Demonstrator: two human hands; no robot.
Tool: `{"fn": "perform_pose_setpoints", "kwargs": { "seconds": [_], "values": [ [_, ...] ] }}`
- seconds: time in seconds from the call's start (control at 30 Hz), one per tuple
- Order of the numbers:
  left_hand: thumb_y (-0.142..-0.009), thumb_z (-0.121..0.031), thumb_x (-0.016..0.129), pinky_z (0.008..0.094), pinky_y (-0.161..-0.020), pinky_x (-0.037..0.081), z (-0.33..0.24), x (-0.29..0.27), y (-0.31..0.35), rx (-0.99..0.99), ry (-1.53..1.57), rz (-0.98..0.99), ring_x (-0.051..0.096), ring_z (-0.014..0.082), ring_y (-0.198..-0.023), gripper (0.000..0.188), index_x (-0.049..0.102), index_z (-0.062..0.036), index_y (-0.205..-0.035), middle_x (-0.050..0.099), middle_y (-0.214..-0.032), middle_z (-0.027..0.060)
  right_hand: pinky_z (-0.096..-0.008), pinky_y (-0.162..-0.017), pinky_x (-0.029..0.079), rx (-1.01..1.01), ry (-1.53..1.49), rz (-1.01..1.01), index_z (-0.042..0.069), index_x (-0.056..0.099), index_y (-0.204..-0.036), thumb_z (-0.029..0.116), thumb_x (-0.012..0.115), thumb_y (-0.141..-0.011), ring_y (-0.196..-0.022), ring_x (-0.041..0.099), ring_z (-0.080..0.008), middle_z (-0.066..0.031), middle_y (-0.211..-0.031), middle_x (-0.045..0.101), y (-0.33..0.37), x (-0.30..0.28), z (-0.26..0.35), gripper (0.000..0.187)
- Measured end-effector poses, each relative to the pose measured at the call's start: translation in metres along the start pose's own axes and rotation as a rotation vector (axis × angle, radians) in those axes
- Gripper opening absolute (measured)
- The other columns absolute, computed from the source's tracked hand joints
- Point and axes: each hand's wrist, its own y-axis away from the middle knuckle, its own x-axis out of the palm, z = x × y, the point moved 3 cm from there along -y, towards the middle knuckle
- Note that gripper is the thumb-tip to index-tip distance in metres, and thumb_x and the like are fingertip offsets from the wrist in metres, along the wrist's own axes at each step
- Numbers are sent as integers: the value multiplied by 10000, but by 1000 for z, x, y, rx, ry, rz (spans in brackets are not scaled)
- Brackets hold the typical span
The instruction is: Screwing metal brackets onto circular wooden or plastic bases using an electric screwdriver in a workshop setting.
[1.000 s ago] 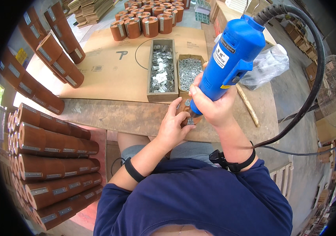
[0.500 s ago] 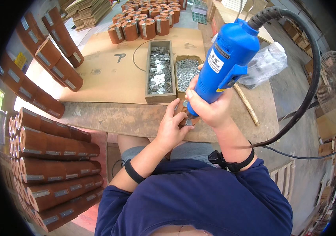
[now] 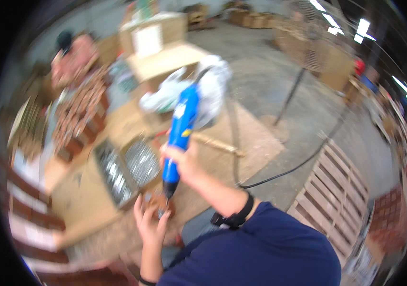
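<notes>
My right hand is wrapped round the blue power screwdriver. Its black nose points down at a small brown round block at the table edge. With thumb and fingers, my left hand holds that block from the near side. Small grey metal pieces show on the block, though blur hides their detail. Whether the screwdriver's tip touches a piece, I cannot tell. Just beyond my hands are a long wooden tray of flat metal pieces and a shallow box of screws.
Brown cylinders stand in rows at the far left, where a person in pink sits. Plastic bags and a wooden stick lie beyond the screwdriver. A black cable trails right, past a wooden pallet and a standing fan.
My view has swung to the right and blurred, showing more floor, the pallet and a person. The screwdriver remains in my right hand and the block in my left.
</notes>
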Motion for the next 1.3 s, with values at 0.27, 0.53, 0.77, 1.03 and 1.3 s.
{"fn": "perform_pose_setpoints", "kwargs": {
  "seconds": [0.27, 0.53, 0.77, 1.03, 1.3],
  "values": [
    [-661, 20, 625, 367, -928, 347, -3, -1, -1, 6, 53, 122, 388, 339, -1157, 264, 564, 19, -918, 307, -1301, 212, -300, -452, 460, 151, 40, -312, 45, 452, -837, 86, 621, -687, -506, 542, -167, -72, -655, 535, -4, -97, -21, 229],
    [-624, -31, 672, 386, -925, 346, 1, 1, -4, 7, 32, 152, 370, 363, -1162, 338, 535, 16, -928, 277, -1305, 231, -306, -432, 461, 262, 146, -436, 40, 502, -767, 137, 631, -687, -496, 551, -167, -60, -625, 534, -10, -142, -62, 179],
    [-499, -167, 772, 447, -914, 335, -22, 13, -14, 60, -384, 120, 345, 426, -1130, 470, 512, 27, -839, 301, -1257, 280, -314, -451, 474, 306, 178, -469, 44, 475, -796, 130, 626, -698, -507, 550, -184, -70, -642, 532, -1, -147, -78, 199],
    [-488, -48, 740, 437, -918, 344, -25, -24, -34, 153, -378, 456, 357, 429, -1118, 404, 523, 12, -824, 289, -1293, 244, -320, -460, 480, 326, 194, -378, 42, 472, -813, 129, 633, -700, -517, 557, -188, -76, -639, 530, -1, -149, -73, 215],
    [-648, -295, 724, 433, -932, 350, -28, -13, -16, 28, -350, 348, 354, 442, -1127, 563, 512, 8, -1073, 298, -1247, 298, -306, -418, 456, 282, 223, -349, 52, 450, -865, 141, 636, -686, -478, 541, -168, -63, -632, 526, -1, -148, -79, 273]
  ]
}}
